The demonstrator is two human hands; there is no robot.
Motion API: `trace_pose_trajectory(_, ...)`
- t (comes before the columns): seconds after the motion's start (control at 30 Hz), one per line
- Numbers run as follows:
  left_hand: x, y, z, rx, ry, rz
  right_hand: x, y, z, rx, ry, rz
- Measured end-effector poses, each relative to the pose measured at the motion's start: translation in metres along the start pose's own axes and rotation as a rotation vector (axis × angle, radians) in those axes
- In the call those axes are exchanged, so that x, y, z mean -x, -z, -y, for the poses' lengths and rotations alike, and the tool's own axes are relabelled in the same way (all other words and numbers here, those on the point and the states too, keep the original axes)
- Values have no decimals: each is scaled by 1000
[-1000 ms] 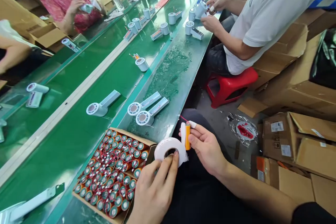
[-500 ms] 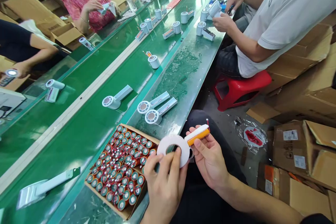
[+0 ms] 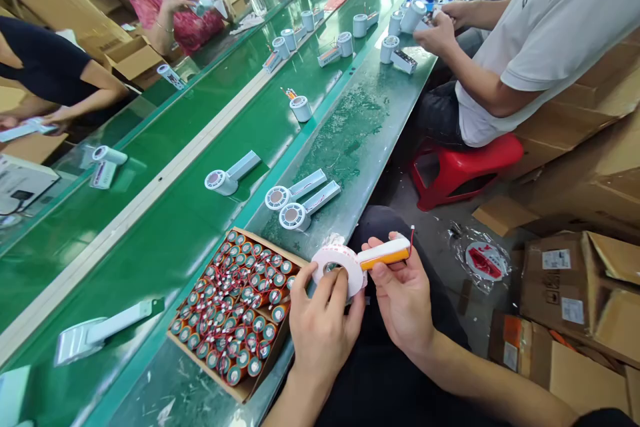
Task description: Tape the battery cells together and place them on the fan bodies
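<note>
My left hand (image 3: pixel 320 323) grips a white roll of tape (image 3: pixel 339 265) over my lap. My right hand (image 3: pixel 403 293) holds an orange battery cell (image 3: pixel 386 255) lying sideways, with a white strip of tape along its top running from the roll. Thin red wire sticks out of the cell's right end. Just left of my hands, a cardboard box (image 3: pixel 240 390) full of several orange cells with red wires sits on the green bench. Two white fan housings (image 3: pixel 300 210) lie side by side beyond the box.
A green conveyor belt (image 3: pixel 165 213) carries more white fan housings (image 3: pixel 231 175). A person in a white shirt (image 3: pixel 540 33) sits on a red stool (image 3: pixel 465 163) ahead right, handling parts. Other people work across the belt. Cardboard boxes (image 3: pixel 575 273) crowd the floor at right.
The battery cell turned from upright to lying sideways in my right hand, and tape now runs along its length. The view shifted slightly left and down.
</note>
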State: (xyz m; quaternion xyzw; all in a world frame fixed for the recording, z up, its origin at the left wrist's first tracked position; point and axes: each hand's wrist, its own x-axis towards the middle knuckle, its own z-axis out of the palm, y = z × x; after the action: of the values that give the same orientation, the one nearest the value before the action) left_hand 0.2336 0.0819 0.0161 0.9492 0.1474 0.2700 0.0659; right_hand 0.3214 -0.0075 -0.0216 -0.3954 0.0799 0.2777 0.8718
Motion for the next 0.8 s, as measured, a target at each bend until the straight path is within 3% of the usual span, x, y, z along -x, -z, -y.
trace_pose_trajectory(0.13,2,8,0,-4,58,47,-20,-4,12,55,-52,81)
trace_pose_trajectory(0.2,6,25,14,-66,77,34,-41,-7,34,54,39,103)
trace_pose_trajectory(0.33,34,87,72,-355,162,-28,-84,1,85,54,349,-7)
trace_pose_trajectory(0.43,67,133,119,-402,112,97,-95,29,102,200,324,-55)
trace_pose_trajectory(0.53,68,149,154,-323,87,102,-87,60,97,337,237,-143)
trace_pose_trajectory(0.63,10,129,187,-300,211,137,-78,72,89,405,199,-179)
trace_pose_trajectory(0.7,-51,99,214,-384,336,369,-77,71,87,423,207,-176)
trace_pose_trajectory(0.8,-135,52,259,-422,342,501,-79,76,87,509,266,-148)
